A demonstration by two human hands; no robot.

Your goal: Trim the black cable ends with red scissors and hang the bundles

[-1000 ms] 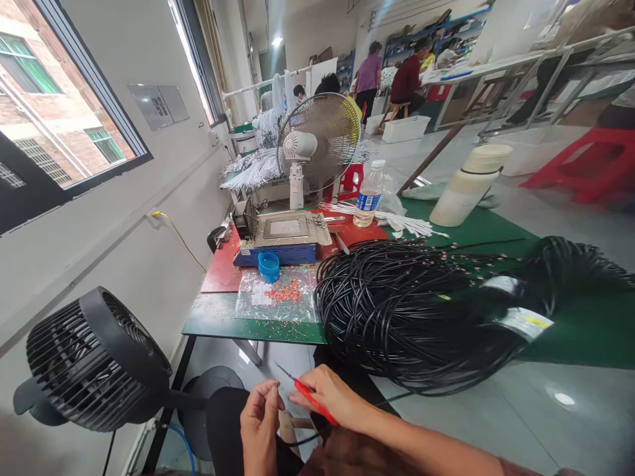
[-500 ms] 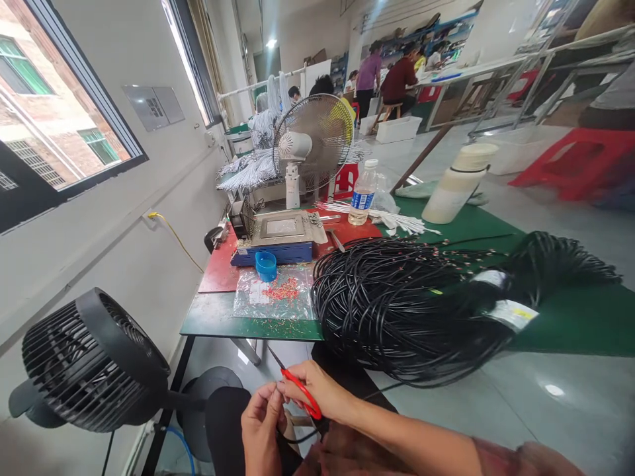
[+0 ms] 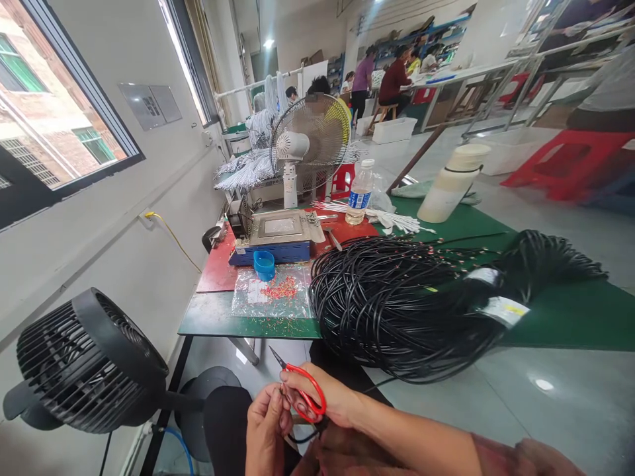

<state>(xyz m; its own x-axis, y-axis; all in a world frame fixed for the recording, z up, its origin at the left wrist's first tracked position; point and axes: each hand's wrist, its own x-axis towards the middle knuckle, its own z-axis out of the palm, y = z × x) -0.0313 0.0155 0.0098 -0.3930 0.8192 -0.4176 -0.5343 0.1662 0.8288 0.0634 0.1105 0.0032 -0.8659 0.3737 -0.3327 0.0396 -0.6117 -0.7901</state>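
Low in front of the table, above my lap, my left hand point(image 3: 268, 420) is closed in a pinch on the end of a black cable point(image 3: 303, 439). The cable's tip is mostly hidden by the fingers. Close on its right, my right hand point(image 3: 335, 398) holds a pair of scissors point(image 3: 317, 385) with red loop handles. Their dark pointed blades point up and to the left, past the left fingertips. Right-hand fingers also come close to the cable end; whether they touch it I cannot tell. A large bundle of black cables point(image 3: 377, 311) lies on the table above the hands.
Red and yellowish scraps point(image 3: 280, 289) lie on a clear plastic bag point(image 3: 241, 307), beside a blue cup point(image 3: 264, 266) and a blue-sided heating device point(image 3: 270, 252). Bottles point(image 3: 358, 198), white cables and a desk fan point(image 3: 292, 145) stand behind. A black fan point(image 3: 94, 360) is at left. People work farther back.
The scissors have turned in my right hand, so more of the red handle loops shows. My left hand has shifted slightly right, still pinching the cable end.
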